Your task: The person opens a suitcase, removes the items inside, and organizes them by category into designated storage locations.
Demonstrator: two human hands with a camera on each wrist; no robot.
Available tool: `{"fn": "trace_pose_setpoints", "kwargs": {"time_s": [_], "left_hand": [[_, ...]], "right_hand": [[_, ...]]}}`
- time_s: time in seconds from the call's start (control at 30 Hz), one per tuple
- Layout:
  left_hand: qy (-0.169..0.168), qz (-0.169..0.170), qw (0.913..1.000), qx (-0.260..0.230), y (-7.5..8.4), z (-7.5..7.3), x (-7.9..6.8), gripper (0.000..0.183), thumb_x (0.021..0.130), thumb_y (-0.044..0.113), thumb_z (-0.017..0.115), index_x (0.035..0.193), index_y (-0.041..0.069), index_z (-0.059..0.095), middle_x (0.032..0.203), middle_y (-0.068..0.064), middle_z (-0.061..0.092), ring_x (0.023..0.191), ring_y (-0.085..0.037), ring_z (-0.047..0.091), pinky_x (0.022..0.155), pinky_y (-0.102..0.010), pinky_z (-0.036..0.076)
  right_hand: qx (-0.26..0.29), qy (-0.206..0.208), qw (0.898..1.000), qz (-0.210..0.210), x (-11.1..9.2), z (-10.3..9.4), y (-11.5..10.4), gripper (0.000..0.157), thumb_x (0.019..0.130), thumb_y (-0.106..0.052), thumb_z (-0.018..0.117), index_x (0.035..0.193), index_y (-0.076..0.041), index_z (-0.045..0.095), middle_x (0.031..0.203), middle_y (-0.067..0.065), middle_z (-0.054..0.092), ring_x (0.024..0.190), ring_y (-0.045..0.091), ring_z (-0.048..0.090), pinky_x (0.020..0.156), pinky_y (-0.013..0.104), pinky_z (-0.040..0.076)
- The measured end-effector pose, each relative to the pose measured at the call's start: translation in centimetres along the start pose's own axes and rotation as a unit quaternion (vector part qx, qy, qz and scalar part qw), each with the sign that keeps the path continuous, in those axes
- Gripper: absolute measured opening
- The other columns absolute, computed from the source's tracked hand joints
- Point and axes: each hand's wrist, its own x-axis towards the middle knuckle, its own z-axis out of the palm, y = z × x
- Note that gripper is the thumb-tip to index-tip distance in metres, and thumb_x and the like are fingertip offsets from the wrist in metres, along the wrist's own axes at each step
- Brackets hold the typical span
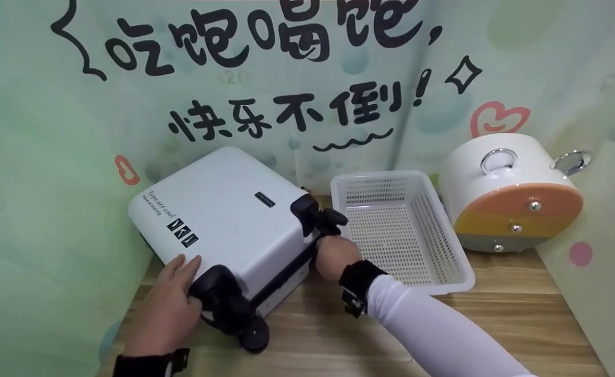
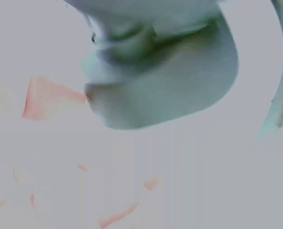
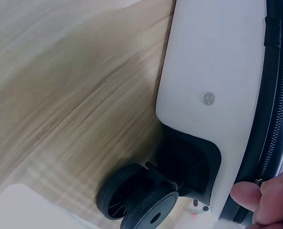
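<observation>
A white hard-shell suitcase (image 1: 223,209) lies flat on the wooden table, its black wheels facing the person. My left hand (image 1: 166,309) rests on the near-left corner beside a black wheel (image 1: 255,333), fingers extended on the shell. At the right end of the wheel side, my right hand (image 1: 337,257) is at the black zipper seam. Up close in the right wrist view, thumb and finger (image 3: 271,200) pinch the zipper pull on the zipper (image 3: 278,105); the pull is mostly hidden. The left wrist view is washed out and unclear.
Right of the suitcase stands a white perforated plastic basket (image 1: 443,251). Farther right is a white round container (image 1: 485,157) with metal ring handles and a coloured, knobbed front. A printed fabric backdrop (image 1: 297,120) hangs behind and at both sides of the wooden table (image 1: 516,314).
</observation>
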Motion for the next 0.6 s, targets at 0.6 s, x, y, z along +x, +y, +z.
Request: {"fn": "trace_pose_setpoints", "kwargs": {"time_s": [0.6], "left_hand": [[0.054,0.122,0.9905,0.033,-4.0,2.2,0.7,0.093,0.087,0.027,0.088,0.166,0.017,0.039,0.175,-0.017,0.018,0.158,-0.054,0.009,0.119,-0.078,0.010]], "right_hand": [[-0.025,-0.001,0.999,-0.031,-0.2,0.1,0.0,0.018,0.095,-0.012,0.067,0.077,-0.010,0.067,0.071,0.010,0.067,0.066,0.029,0.066,0.061,0.047,0.058]]}}
